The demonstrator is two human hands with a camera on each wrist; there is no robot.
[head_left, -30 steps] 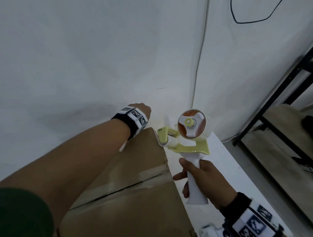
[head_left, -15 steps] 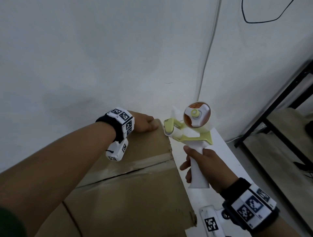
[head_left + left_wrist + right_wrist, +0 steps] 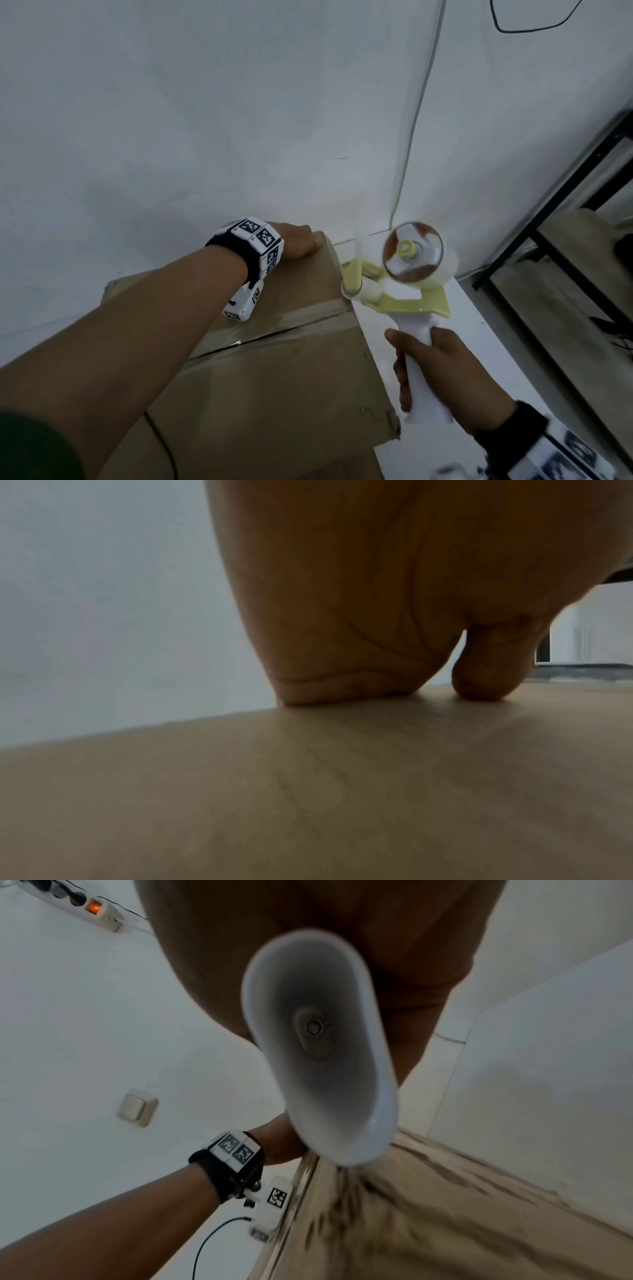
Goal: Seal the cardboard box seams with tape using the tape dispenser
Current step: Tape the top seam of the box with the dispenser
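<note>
The brown cardboard box (image 3: 274,394) fills the lower middle of the head view. A dark seam (image 3: 267,337) crosses its top under a glossy strip of tape. My left hand (image 3: 298,240) sits at the box's far right corner; the thumb (image 3: 489,669) presses on the top and the fingers bend over the far edge, out of sight. My right hand (image 3: 442,373) grips the white handle (image 3: 318,1042) of the tape dispenser (image 3: 394,291). Its yellow-green head and tape roll (image 3: 412,255) are just beyond the box's right edge, the front roller close to the seam's end.
A white wall stands right behind the box, with a thin white cable (image 3: 414,120) running down it. The white tabletop (image 3: 486,346) extends to the right. A black metal shelf (image 3: 548,212) stands at far right. A power strip (image 3: 85,907) and a wall switch (image 3: 137,1107) are on the wall.
My left hand has slid along the box's far edge to its right corner. The dispenser has come down the box's right edge from the corner toward the seam's end.
</note>
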